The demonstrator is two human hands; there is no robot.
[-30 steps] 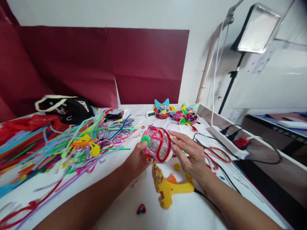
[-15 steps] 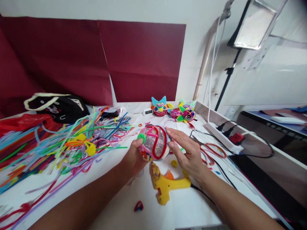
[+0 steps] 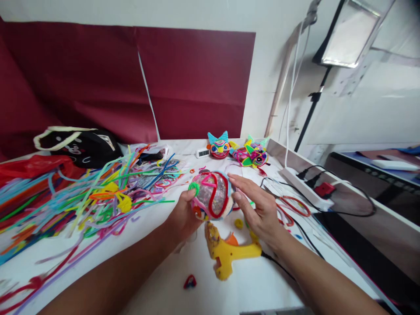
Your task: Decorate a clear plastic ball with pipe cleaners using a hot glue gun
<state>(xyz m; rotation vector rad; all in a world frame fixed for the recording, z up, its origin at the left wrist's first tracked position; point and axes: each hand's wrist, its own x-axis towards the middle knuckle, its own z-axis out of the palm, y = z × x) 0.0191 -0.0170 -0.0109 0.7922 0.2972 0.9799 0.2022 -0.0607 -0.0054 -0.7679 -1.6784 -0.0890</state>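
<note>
A rounded craft piece (image 3: pixel 218 197) with a clear, glittery body is wrapped in red, pink and light blue fuzzy stems, with a green coil at its left end. My left hand (image 3: pixel 185 214) grips its left side, thumb by the green coil, the other fingers partly hidden beneath. At the right side, my right hand (image 3: pixel 257 205) has its fingers stretched out, the tips at or very near the blue edge; contact is hard to tell. Below the piece lies a yellow glue gun (image 3: pixel 232 253). A small red-edged triangular piece (image 3: pixel 190 281) rests nearer the front.
Loose colourful stems (image 3: pixel 108 197) spread over the left side. Two decorated figures (image 3: pixel 219 146) stand at the back beside a small white timer (image 3: pixel 202 153). Orange-handled scissors (image 3: pixel 295 205), a power strip (image 3: pixel 306 188) and black cables lie to the right. A black bag (image 3: pixel 85 148) sits back left.
My right fingers have shifted slightly right, and a little more of the piece's light blue right edge shows. My left hand keeps its grip.
</note>
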